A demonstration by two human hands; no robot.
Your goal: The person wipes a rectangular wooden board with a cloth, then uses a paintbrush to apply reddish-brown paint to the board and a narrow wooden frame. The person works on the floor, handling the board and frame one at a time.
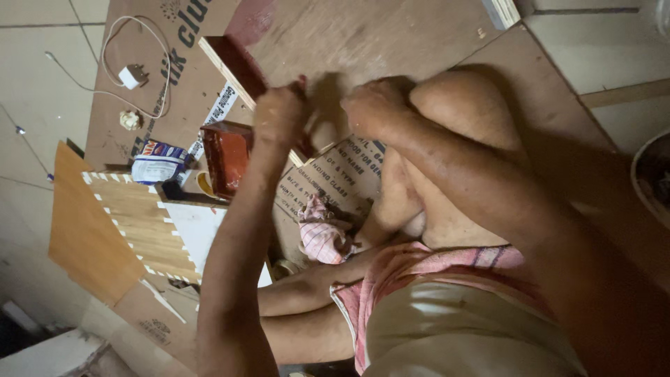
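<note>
Plywood is what both hands work on: a large plywood board [363,35] lies flat on a cardboard sheet [139,105] spread over the tiled floor [35,70], and its near edge [234,66] is coated dark red. The person sits on the floor with 1 knee raised beside the board.

The left hand [279,112] is clenched into a fist right at that red edge; whether it grips anything inside the fist cannot be told. The right hand [377,105] rests knuckles-up on the board just beside it, fingers curled under, and the picture does not show if it holds something or only presses down. The 2 hands are near each other but apart.

Just left of the left forearm stands an open red-brown container [227,157], with a blue and white pouch [159,162] touching its far side. A checked cloth [321,234] lies bunched by the person's legs. Further left lies a wood-grain panel [139,216] ringed with short white tape pieces, and a white charger [132,75] with its cable sits on the cardboard.

Judging by the hands, the step in hand is work on the board's coated edge. Any further move there would call for the right hand to steady the board while the left hand keeps on the narrow edge.
</note>
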